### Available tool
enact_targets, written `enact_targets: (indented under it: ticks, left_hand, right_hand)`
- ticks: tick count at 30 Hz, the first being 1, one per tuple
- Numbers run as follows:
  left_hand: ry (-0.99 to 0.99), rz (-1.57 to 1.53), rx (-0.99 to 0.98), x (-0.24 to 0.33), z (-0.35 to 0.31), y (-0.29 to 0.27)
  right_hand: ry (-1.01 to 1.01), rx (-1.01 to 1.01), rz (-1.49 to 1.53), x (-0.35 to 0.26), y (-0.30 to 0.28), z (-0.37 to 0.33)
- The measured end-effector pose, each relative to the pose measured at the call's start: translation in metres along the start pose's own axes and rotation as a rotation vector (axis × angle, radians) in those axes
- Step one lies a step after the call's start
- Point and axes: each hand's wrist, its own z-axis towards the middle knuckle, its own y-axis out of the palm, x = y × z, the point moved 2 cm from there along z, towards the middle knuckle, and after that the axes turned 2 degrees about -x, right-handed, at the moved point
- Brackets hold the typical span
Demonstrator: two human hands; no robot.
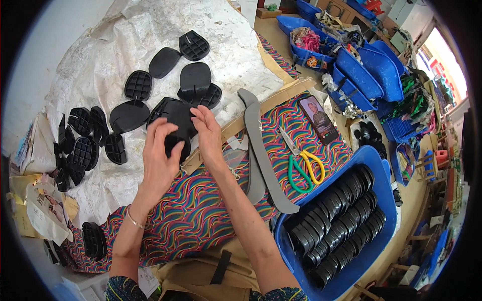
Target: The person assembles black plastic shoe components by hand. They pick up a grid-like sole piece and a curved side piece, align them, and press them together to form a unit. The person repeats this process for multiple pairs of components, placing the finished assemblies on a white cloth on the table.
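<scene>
My left hand is closed round a black rounded plastic piece, thumb at its near end and fingers on its left. My right hand grips the right edge of the same piece with bent fingers; its fingertips are partly hidden. Close beyond the hands lie similar black pieces, some with a smooth face up like this oval one, others with a ribbed grid up like this one. A stacked pair lies just past my fingers. More ribbed pieces stand clustered at the left.
Grey curved strips, scissors with green and yellow handles and a phone lie on the patterned cloth at right. A blue tub holds rows of black pieces. Blue baskets stand beyond; paper bags are at left.
</scene>
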Motion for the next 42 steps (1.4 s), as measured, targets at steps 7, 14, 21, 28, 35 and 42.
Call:
enact_targets:
  ticks: [7,14,21,28,35,42]
  left_hand:
    - [0.065,0.368,0.140,0.000,-0.073,-0.069]
    - [-0.666,-0.656,0.509,-0.009,-0.150,-0.110]
    - [-0.781,-0.754,0.222,0.009,-0.195,-0.059]
    - [-0.375,0.303,0.000,0.022,-0.189,-0.077]
    - [-0.387,0.341,-0.094,0.023,-0.164,-0.090]
    - [-0.072,-0.022,-0.114,0.065,-0.090,-0.034]
  right_hand:
    - [-0.110,-0.041,-0.316,-0.011,0.008,-0.011]
    - [-0.188,-0.011,-0.563,-0.015,0.013,-0.017]
    - [-0.405,-0.049,-0.522,-0.095,0.023,-0.074]
    - [-0.387,0.269,-1.153,-0.121,-0.075,-0.127]
    - [-0.249,0.258,-1.364,-0.116,-0.107,-0.134]
    - [-0.103,0.332,-1.102,-0.115,-0.112,-0.133]
